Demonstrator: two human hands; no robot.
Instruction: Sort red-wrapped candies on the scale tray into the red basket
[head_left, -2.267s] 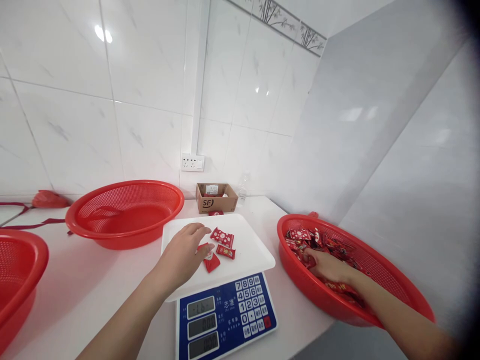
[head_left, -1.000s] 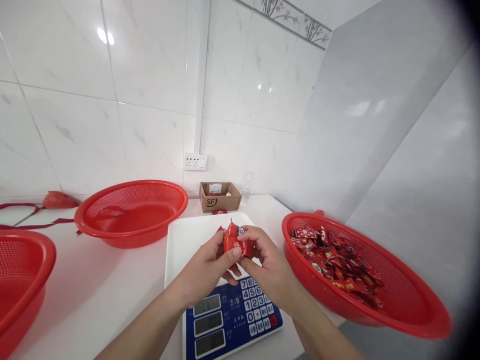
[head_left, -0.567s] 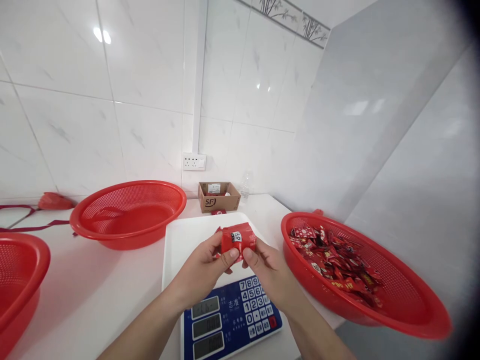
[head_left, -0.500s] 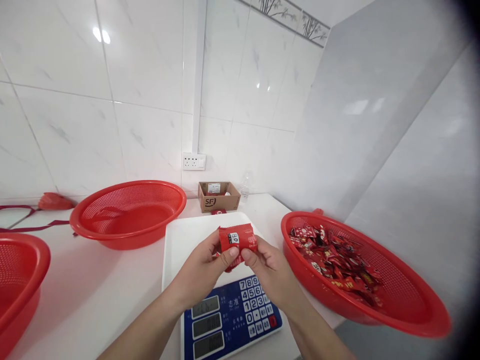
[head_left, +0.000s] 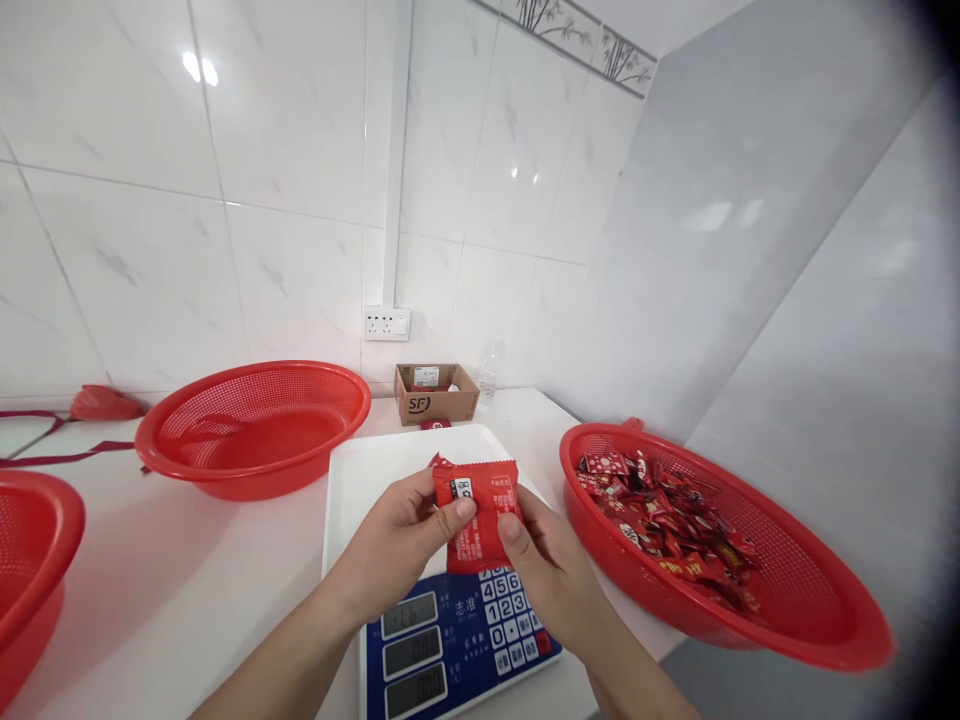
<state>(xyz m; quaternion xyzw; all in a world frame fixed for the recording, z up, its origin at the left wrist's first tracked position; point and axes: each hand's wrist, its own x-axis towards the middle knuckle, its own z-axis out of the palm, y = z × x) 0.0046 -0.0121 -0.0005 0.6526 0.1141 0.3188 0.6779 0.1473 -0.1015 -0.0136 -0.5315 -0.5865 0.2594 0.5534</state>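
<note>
A red snack packet (head_left: pixel 484 520) with white print is held up between my two hands, above a white weighing scale (head_left: pixel 379 470) with a blue keypad panel. My left hand (head_left: pixel 409 525) grips its left side, thumb pressed on the front. On its right edge, my right hand (head_left: pixel 544 550) has its thumb against the front, and its other fingers are partly hidden behind. A bit of another red wrapper shows at the packet's upper left; I cannot tell whether it is separate. To the right, a red plastic basket (head_left: pixel 814 590) holds many small red packets (head_left: pixel 667 530).
A red perforated basket (head_left: pixel 255 480) stands left of the scale, and another (head_left: pixel 45 530) is at the left edge. Behind the scale are a small cardboard box (head_left: pixel 442 405), a clear plastic bottle (head_left: pixel 491 372) and a red packet (head_left: pixel 435 424). A wall socket (head_left: pixel 386 323) is above.
The red packet has been turned and lowered slightly, so more of its printed face shows. Both hands stay on it, with the right thumb shifted toward its right edge.
</note>
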